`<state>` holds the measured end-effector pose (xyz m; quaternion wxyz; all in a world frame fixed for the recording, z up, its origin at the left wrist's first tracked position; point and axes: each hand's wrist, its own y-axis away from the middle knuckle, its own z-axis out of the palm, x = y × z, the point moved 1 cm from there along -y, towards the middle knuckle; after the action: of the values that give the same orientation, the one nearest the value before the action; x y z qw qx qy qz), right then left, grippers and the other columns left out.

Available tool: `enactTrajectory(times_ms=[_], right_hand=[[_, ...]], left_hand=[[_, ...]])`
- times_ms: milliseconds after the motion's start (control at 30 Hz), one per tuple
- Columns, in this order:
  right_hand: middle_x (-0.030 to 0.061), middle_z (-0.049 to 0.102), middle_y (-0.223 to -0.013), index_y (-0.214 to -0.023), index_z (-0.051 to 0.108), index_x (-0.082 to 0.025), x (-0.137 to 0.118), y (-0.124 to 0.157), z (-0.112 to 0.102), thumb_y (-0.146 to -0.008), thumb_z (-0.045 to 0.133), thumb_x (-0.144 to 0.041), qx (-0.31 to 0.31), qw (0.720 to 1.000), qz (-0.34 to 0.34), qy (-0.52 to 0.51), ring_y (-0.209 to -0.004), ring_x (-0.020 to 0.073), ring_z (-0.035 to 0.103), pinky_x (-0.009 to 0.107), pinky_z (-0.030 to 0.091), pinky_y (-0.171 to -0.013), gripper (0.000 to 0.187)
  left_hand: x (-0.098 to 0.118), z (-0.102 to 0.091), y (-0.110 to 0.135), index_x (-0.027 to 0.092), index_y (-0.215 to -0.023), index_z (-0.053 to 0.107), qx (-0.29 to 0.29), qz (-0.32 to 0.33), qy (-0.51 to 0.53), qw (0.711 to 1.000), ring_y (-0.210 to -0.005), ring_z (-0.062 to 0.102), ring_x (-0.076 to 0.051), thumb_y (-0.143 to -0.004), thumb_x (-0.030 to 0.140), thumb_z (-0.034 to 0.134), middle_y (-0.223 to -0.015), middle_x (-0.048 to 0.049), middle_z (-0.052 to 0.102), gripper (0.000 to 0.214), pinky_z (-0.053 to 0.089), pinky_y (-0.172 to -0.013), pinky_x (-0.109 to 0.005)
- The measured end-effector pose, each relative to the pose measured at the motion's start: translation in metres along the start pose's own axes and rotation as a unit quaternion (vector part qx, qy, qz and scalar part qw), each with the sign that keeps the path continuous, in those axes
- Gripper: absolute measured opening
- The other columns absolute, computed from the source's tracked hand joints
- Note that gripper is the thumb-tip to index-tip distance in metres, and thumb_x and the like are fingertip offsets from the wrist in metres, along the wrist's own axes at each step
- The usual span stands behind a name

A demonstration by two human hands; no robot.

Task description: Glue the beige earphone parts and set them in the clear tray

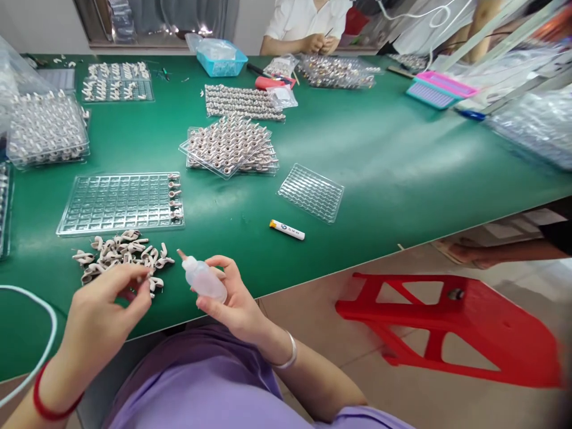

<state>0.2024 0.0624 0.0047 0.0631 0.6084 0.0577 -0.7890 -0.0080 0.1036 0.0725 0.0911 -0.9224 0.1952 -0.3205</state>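
A: What does the right grip (238, 305) hold?
B: A translucent squeeze bottle (206, 282), closed in the fingers, tilted, its nozzle toward the upper left.
A: And the left grip (103, 298)?
B: Thumb and forefinger nearly meet at the right side of a pile of white stemmed parts (120, 250); whether one is pinched cannot be told.
A: The pile's position?
B: On the green bench (379, 161), just nearer than a clear tray (111, 201) with similar parts in its rightmost column.
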Motion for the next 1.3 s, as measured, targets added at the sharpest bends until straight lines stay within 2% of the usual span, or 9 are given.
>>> enactTrajectory(times_ms=[133, 233, 367, 433, 533, 633, 800, 1300], right_hand=[[-0.0030, 0.054, -0.080, -0.116, 0.044, -0.027, 0.001, 0.009, 0.012, -0.085, 0.068, -0.038, -0.043, 0.996, -0.064, 0.044, -0.065, 0.0101, 0.050, 0.021, 0.042, -0.058, 0.041], [-0.0037, 0.054, -0.076, -0.118, 0.046, -0.026, 0.006, 0.015, 0.016, -0.087, 0.065, -0.036, -0.038, 0.991, -0.101, 0.074, -0.059, 0.0092, 0.049, 0.020, 0.041, -0.052, 0.038], [0.0008, 0.063, -0.084, -0.122, 0.050, -0.025, 0.010, 0.022, 0.015, -0.086, 0.066, -0.037, -0.005, 0.962, -0.182, 0.202, -0.058, 0.0107, 0.054, 0.022, 0.047, -0.053, 0.041], [0.0045, 0.066, -0.091, -0.124, 0.050, -0.023, 0.011, 0.025, 0.013, -0.086, 0.065, -0.036, 0.003, 0.936, -0.222, 0.272, -0.061, 0.0128, 0.059, 0.025, 0.051, -0.056, 0.043], [0.0063, 0.069, -0.089, -0.127, 0.049, -0.020, 0.012, 0.027, 0.012, -0.086, 0.063, -0.034, 0.003, 0.904, -0.262, 0.339, -0.063, 0.0157, 0.062, 0.027, 0.053, -0.056, 0.045], [0.0063, 0.071, -0.089, -0.130, 0.047, -0.021, 0.013, 0.029, 0.012, -0.084, 0.064, -0.032, -0.009, 0.890, -0.264, 0.370, -0.064, 0.0170, 0.062, 0.029, 0.054, -0.057, 0.051], [0.0052, 0.072, -0.090, -0.137, 0.041, -0.026, 0.016, 0.030, 0.013, -0.081, 0.066, -0.033, -0.027, 0.888, -0.251, 0.385, -0.063, 0.0186, 0.062, 0.032, 0.053, -0.057, 0.061], [0.0027, 0.068, -0.084, -0.137, 0.037, -0.027, 0.020, 0.030, 0.013, -0.079, 0.066, -0.029, -0.044, 0.883, -0.238, 0.403, -0.061, 0.0187, 0.058, 0.032, 0.049, -0.058, 0.065]], left_hand=[[-0.004, 0.007, 0.049, 0.024, -0.099, 0.069, -0.004, -0.043, 0.055, 0.998, -0.071, 0.068, -0.008, -0.088, 0.027, 0.061, -0.099, 0.0018, 0.071, 0.014, 0.054, -0.071, -0.016], [-0.010, 0.012, 0.070, 0.023, -0.102, 0.069, 0.010, -0.029, 0.005, 1.000, -0.077, 0.069, -0.009, -0.090, 0.026, 0.061, -0.098, 0.0007, 0.070, 0.015, 0.053, -0.075, -0.017], [-0.016, 0.018, 0.081, 0.019, -0.111, 0.067, 0.036, 0.027, -0.106, 0.993, -0.077, 0.067, -0.011, -0.090, 0.022, 0.061, -0.092, -0.0015, 0.069, 0.022, 0.050, -0.074, -0.022], [-0.017, 0.021, 0.082, 0.017, -0.112, 0.067, 0.049, 0.040, -0.126, 0.990, -0.073, 0.066, -0.011, -0.089, 0.019, 0.063, -0.088, -0.0016, 0.068, 0.024, 0.049, -0.071, -0.022], [-0.020, 0.025, 0.082, 0.018, -0.112, 0.067, 0.059, 0.041, -0.121, 0.990, -0.072, 0.066, -0.012, -0.088, 0.019, 0.065, -0.087, -0.0015, 0.068, 0.024, 0.049, -0.070, -0.023], [-0.021, 0.026, 0.083, 0.021, -0.112, 0.067, 0.058, 0.032, -0.107, 0.992, -0.072, 0.066, -0.012, -0.088, 0.020, 0.065, -0.088, -0.0009, 0.068, 0.024, 0.050, -0.070, -0.023], [-0.021, 0.027, 0.084, 0.020, -0.114, 0.066, 0.048, 0.022, -0.103, 0.993, -0.074, 0.066, -0.013, -0.087, 0.018, 0.065, -0.090, -0.0019, 0.068, 0.027, 0.050, -0.073, -0.025], [-0.020, 0.027, 0.084, 0.019, -0.113, 0.065, 0.049, 0.028, -0.113, 0.992, -0.074, 0.065, -0.012, -0.086, 0.016, 0.066, -0.089, -0.0012, 0.067, 0.027, 0.049, -0.072, -0.025]])
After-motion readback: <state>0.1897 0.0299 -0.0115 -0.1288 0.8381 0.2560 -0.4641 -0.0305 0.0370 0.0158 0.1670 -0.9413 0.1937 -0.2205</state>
